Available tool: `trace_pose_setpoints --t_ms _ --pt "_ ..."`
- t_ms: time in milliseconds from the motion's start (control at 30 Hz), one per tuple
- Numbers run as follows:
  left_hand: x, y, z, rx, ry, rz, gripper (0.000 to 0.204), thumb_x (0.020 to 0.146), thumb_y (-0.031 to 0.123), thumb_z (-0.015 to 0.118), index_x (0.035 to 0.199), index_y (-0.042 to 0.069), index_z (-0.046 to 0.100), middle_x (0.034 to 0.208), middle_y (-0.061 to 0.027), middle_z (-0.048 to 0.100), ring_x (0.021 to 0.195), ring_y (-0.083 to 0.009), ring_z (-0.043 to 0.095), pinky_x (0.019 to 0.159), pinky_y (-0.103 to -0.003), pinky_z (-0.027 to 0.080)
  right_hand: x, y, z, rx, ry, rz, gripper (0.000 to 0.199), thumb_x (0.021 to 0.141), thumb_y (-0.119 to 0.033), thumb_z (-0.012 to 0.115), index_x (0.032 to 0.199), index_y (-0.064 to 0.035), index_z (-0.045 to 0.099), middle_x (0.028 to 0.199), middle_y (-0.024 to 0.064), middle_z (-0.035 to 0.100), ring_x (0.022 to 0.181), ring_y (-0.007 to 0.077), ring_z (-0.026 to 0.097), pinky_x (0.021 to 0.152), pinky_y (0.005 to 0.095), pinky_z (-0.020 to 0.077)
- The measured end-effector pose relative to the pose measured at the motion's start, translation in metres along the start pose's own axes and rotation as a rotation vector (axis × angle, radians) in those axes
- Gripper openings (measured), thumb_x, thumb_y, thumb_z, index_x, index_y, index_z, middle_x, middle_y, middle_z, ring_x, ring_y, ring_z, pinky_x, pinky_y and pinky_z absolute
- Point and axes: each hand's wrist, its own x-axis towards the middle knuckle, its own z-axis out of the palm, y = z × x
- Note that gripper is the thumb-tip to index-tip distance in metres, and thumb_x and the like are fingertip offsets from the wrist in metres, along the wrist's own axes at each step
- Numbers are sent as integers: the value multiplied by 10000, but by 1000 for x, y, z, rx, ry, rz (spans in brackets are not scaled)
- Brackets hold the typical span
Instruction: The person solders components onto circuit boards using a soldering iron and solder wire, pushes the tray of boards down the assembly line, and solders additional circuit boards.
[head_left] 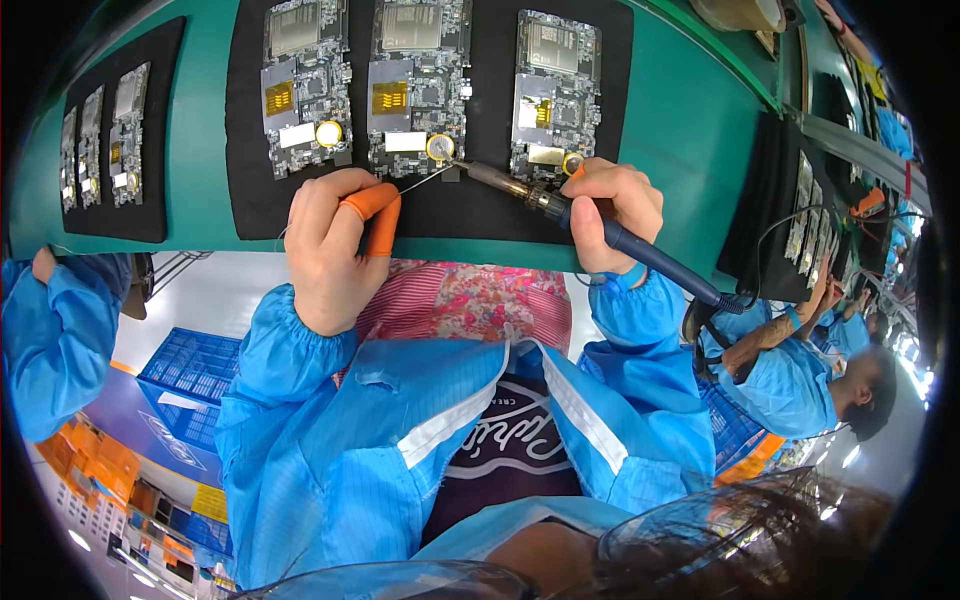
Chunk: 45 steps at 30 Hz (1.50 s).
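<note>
- Green conveyor belt fills the top of the frame, with black foam mats on it carrying rows of circuit boards.
- My right hand is closed in a pen grip around the blue handle of a soldering iron; the fingers are wrapped tight, right of centre.
- From that grip the iron's metal barrel runs up and to the left, and its tip meets the round coin cell at the lower edge of the middle circuit board, upper centre.
- My left hand sits left of centre with the fingers curled in; two of them wear orange finger cots and pinch a thin solder wire.
- That wire stretches right and upward to the same coin cell, meeting the iron's tip there.
- Beside the middle board lie the left circuit board and the right circuit board, on the same mat.
- Further out, a second mat with boards sits at upper left.
- Another worker in a blue coat bends over at the right edge, and a blue sleeve shows at far left.
</note>
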Motion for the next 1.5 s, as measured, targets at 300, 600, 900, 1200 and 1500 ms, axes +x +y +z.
trace_pose_setpoints --t_ms 300,600,900,1200,1500 --pt "0 0 3 18 -16 14 234 643 -66 739 837 20 642 912 -77 609 766 -251 577 645 -339 452 2 -1 1 -72 -35 -3 98 741 -52 630 721 14 561 567 116 563 460 229 568 450 305 447" --pt "5 4 10 6 -26 45 211 651 -57 739 820 9 632 897 -73 609 750 -245 576 624 -335 453 3 2 2 -69 -32 -65 85 733 -31 623 714 19 557 561 118 565 451 233 571 451 307 459" --pt "10 5 13 57 -54 88 190 660 -47 736 816 3 638 887 -72 610 765 -247 582 632 -338 459 3 1 3 -66 -44 -39 82 733 -27 619 705 13 553 563 112 570 455 237 575 450 308 462" --pt "4 3 -5 -105 -15 -151 347 706 -58 730 1020 -1 593 1129 -152 504 961 -306 562 813 -349 483 -1 -1 1 33 63 -11 102 761 -57 630 745 17 563 555 94 550 414 183 505 408 285 384" --pt "2 0 -6 123 7 38 214 660 4 773 844 35 667 929 -57 609 808 -235 565 664 -323 459 -3 -1 10 23 107 -45 102 759 -54 625 761 -4 536 548 64 545 373 136 450 373 256 339"
